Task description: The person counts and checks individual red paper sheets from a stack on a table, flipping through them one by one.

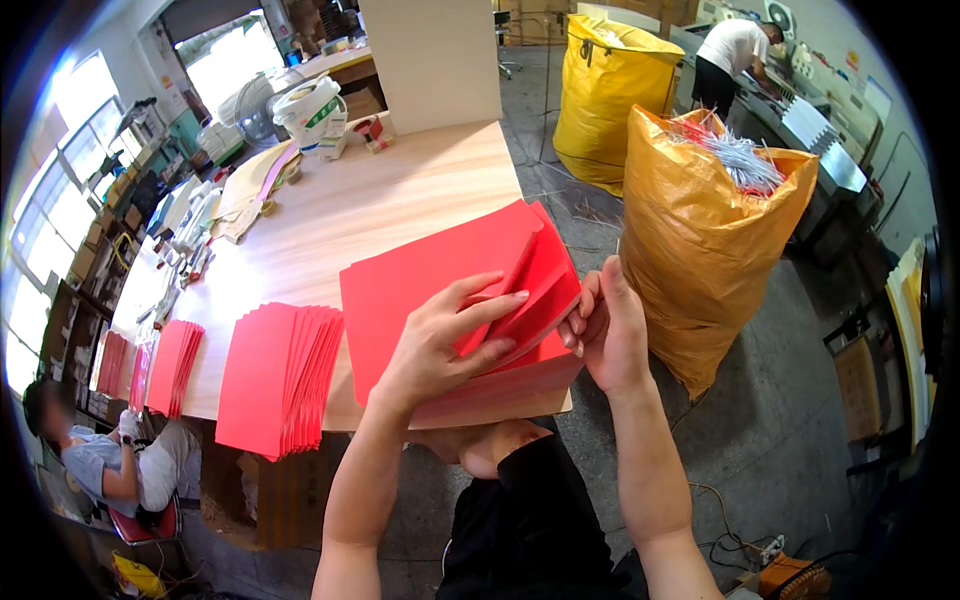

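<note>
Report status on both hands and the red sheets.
Left hand flat on red sheet stack. Right hand pinching folded red sheet. Nothing blocking.

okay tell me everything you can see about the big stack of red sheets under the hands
The stack of red sheets is bright red, flat and looks like thin card or paper. It lies on the near corner of the pale wooden table, its edge overhanging slightly. The top sheets are folded or lifted near the right side, forming angled flaps. The left hand presses on top with fingers spread, while the right hand touches the lifted edge at the right. A fanned pile of smaller red sheets lies just left of it.
</note>
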The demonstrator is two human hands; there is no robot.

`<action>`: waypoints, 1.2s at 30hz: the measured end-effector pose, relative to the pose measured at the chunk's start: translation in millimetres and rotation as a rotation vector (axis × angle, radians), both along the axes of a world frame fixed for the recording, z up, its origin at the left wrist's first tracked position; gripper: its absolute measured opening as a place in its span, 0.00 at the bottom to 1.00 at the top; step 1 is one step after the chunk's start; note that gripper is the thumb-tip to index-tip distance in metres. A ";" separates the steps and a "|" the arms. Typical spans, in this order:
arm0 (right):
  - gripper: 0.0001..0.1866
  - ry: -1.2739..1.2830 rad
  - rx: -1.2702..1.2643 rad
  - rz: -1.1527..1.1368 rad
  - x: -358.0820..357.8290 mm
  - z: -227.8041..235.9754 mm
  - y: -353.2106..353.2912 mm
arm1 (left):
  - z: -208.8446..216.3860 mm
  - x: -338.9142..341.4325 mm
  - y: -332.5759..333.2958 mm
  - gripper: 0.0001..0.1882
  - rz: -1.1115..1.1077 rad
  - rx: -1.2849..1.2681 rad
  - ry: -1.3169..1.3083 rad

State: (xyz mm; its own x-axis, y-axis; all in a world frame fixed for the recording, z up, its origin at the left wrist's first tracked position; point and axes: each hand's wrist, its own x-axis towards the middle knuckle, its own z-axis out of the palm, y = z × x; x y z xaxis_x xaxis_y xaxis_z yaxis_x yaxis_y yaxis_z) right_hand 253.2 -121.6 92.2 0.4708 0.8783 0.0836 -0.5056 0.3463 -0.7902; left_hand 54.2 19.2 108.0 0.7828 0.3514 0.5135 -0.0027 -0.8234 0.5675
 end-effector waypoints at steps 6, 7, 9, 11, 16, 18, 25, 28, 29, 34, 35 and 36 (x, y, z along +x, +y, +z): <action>0.23 -0.738 -0.234 -0.394 -8.4 4.7 9.3 | -5.6 3.8 -3.4 0.20 0.023 0.004 -0.082; 0.22 -0.457 -0.236 -0.247 -6.9 10.3 7.5 | -8.6 1.6 3.2 0.19 -0.011 0.021 -0.046; 0.19 -0.213 -0.227 -0.096 -2.6 17.7 3.3 | -7.5 0.5 4.7 0.19 -0.034 0.065 -0.006; 0.18 -0.133 -0.217 -0.083 -4.3 19.5 1.9 | -5.4 0.9 -0.6 0.21 -0.009 0.118 0.000; 0.17 -0.130 -0.203 -0.073 -4.0 17.9 2.9 | -10.7 0.7 3.2 0.28 0.014 0.072 -0.009; 0.18 -0.152 -0.208 -0.074 -2.3 16.4 1.7 | -12.2 0.7 3.6 0.29 0.023 0.057 -0.009; 0.24 -0.317 -0.225 -0.293 -3.7 5.5 -8.7 | -5.9 1.1 0.9 0.29 0.027 0.000 -0.018; 0.18 -0.974 -0.102 -0.895 -15.3 -17.7 -9.8 | -5.3 1.3 -0.4 0.28 0.039 0.004 -0.021; 0.14 -1.189 0.008 -1.022 -18.8 -21.7 -13.1 | -4.8 1.0 -0.7 0.28 0.052 0.018 -0.020; 0.26 -1.649 -0.123 -0.354 -29.3 -24.2 -21.1 | -5.8 1.9 -0.5 0.34 0.022 0.206 0.035; 0.25 -1.634 -0.114 -0.358 -28.9 -24.3 -22.2 | -4.2 2.2 -3.2 0.36 0.021 0.288 0.054; 0.25 -1.618 -0.105 -0.362 -29.3 -24.6 -23.4 | -4.7 2.5 -5.5 0.37 0.013 0.316 0.080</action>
